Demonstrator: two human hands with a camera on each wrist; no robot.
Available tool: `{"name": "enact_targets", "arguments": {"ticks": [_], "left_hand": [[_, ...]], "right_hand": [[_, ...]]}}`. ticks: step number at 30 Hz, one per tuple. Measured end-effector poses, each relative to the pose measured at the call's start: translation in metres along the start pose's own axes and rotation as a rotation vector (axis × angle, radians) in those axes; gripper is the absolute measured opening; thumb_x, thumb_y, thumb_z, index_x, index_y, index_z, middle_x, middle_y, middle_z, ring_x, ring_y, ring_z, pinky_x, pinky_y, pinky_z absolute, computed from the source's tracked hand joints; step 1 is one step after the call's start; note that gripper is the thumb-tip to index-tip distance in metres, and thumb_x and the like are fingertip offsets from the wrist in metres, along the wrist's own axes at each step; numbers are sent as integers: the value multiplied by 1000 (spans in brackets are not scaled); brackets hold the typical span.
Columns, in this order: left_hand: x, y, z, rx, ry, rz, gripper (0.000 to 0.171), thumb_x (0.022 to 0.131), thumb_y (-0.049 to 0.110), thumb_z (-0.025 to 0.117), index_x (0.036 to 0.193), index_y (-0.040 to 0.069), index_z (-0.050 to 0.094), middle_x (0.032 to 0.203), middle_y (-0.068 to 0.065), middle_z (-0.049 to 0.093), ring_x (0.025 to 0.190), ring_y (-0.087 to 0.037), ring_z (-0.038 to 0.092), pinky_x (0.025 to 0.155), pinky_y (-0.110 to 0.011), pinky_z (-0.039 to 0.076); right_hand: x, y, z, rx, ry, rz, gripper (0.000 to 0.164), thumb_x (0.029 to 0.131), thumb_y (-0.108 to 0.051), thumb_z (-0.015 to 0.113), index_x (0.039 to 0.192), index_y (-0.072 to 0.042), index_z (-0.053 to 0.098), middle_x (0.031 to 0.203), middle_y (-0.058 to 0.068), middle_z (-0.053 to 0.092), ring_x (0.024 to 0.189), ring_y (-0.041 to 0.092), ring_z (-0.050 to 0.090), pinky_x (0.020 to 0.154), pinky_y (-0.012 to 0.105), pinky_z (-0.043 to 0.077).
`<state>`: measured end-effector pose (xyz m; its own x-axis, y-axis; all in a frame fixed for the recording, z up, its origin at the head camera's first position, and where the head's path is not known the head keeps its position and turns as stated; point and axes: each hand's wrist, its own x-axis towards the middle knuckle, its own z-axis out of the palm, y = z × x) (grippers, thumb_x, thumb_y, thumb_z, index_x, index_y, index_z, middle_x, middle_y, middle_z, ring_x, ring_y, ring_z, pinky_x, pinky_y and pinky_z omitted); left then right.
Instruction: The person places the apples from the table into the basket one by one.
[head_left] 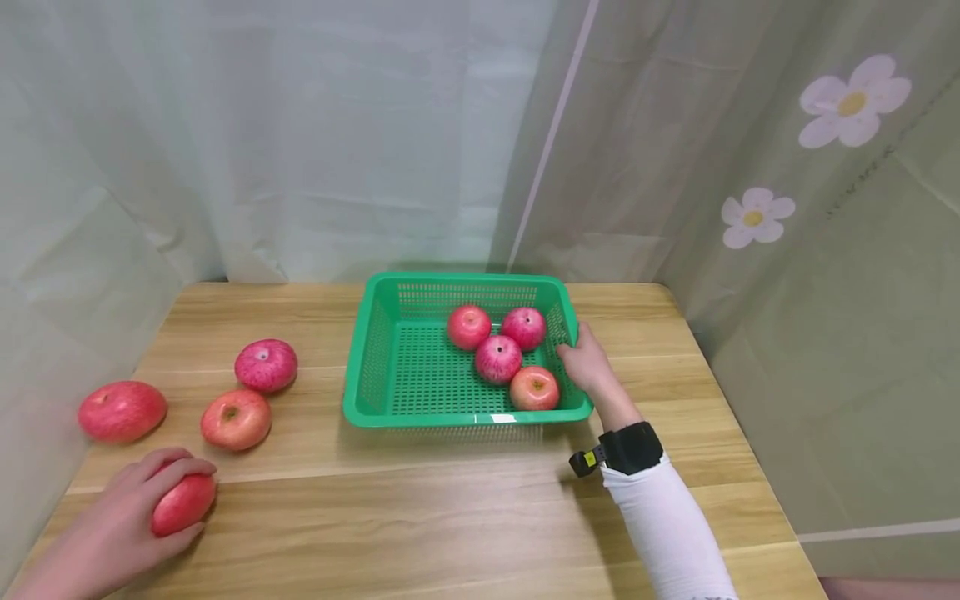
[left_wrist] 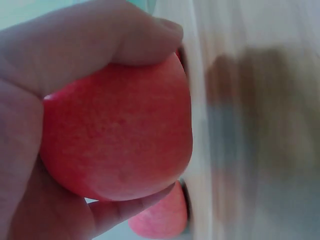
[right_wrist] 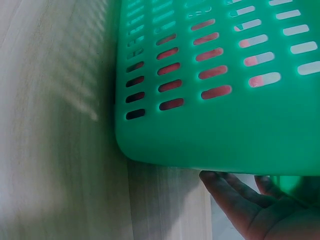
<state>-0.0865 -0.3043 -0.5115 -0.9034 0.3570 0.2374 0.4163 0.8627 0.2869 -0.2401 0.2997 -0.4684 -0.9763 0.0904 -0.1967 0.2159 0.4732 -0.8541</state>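
Observation:
Near the front left of the table, my left hand (head_left: pixel 123 521) grips a red apple (head_left: pixel 184 503), thumb on one side and fingers over the other. The same apple (left_wrist: pixel 120 130) fills much of the left wrist view. Just beyond that hand lie a long red apple (head_left: pixel 122 412), a paler red apple (head_left: pixel 236 419) and a dark pink apple (head_left: pixel 266 365). My right hand (head_left: pixel 591 364) holds the right side of a green plastic basket (head_left: pixel 360 358), its thumb over the rim. Its fingers (right_wrist: pixel 232 197) lie against the outside of the basket. Several apples (head_left: pixel 498 359) sit in the basket's right half.
The wooden table (head_left: pixel 450 517) ends against a pale curtain (head_left: pixel 360 150) at the back and sides. White flowers (head_left: pixel 855 102) are printed on the curtain at the right. A black wrist strap (head_left: pixel 633 448) with a small camera is on the right wrist.

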Motion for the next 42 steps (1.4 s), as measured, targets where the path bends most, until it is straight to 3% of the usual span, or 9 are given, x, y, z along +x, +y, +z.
{"name": "enact_targets", "arguments": {"ticks": [8, 12, 15, 22, 27, 31, 34, 38, 42], "left_hand": [[9, 11, -4, -54, 53, 45, 73, 53, 23, 107, 118, 26, 72, 120, 3, 61, 104, -5, 46, 88, -6, 30], [14, 18, -7, -65, 45, 54, 74, 55, 25, 107, 119, 30, 71, 122, 6, 60, 105, -3, 47, 86, -6, 35], [20, 25, -10, -94, 61, 97, 76, 55, 23, 107, 121, 30, 71, 124, 5, 60, 109, -3, 47, 89, -5, 36], [43, 46, -18, -150, 74, 147, 80, 57, 22, 107, 127, 30, 69, 132, 4, 57, 117, -3, 45, 90, -2, 39], [61, 65, -21, -175, 61, 162, 73, 63, 24, 106, 127, 31, 70, 133, 6, 57, 116, -7, 48, 91, -7, 44], [77, 79, -23, -169, 46, 174, 70, 68, 26, 104, 128, 36, 70, 136, 8, 55, 119, -9, 48, 84, -27, 58], [91, 91, -23, -164, 46, 220, 68, 70, 25, 102, 130, 35, 70, 139, 5, 56, 123, -15, 50, 82, -44, 62], [113, 109, -20, -156, 46, 300, 64, 73, 26, 99, 129, 30, 70, 139, -1, 57, 123, -21, 54, 82, -49, 62], [132, 131, -14, -183, 34, 366, 57, 77, 27, 95, 127, 28, 69, 134, 1, 58, 118, -20, 57, 85, -45, 61]], "right_hand": [[0, 1, 1, 3, 3, -8, 55, 110, -12, 47, 161, -2, 31, 159, 25, 44, 145, 44, 45, 115, 64, 40], [2, 0, 2, 2, 2, -12, 57, 110, -13, 47, 162, -2, 29, 160, 26, 43, 146, 44, 43, 117, 64, 38], [2, 0, 2, 1, 0, -9, 57, 110, -14, 47, 163, -2, 29, 161, 25, 42, 147, 44, 42, 117, 64, 37], [2, 1, 2, 5, 3, -21, 55, 110, -13, 46, 162, -2, 30, 159, 25, 44, 145, 44, 44, 115, 64, 39], [1, 1, 2, 5, 2, -24, 54, 109, -13, 46, 160, -1, 32, 157, 26, 45, 144, 45, 46, 114, 64, 41], [1, 1, 2, -2, -1, -19, 53, 110, -14, 46, 160, -1, 32, 157, 26, 45, 143, 45, 46, 114, 65, 41], [1, 2, 1, -1, -2, -13, 53, 110, -14, 45, 160, -2, 31, 158, 25, 44, 143, 45, 46, 114, 65, 41], [1, 1, 0, -1, 1, -12, 53, 110, -13, 46, 159, -2, 31, 158, 25, 44, 145, 44, 44, 115, 64, 40], [1, 0, 0, -1, 5, -12, 53, 110, -12, 46, 159, -1, 31, 159, 25, 43, 146, 44, 43, 116, 63, 38]]}}
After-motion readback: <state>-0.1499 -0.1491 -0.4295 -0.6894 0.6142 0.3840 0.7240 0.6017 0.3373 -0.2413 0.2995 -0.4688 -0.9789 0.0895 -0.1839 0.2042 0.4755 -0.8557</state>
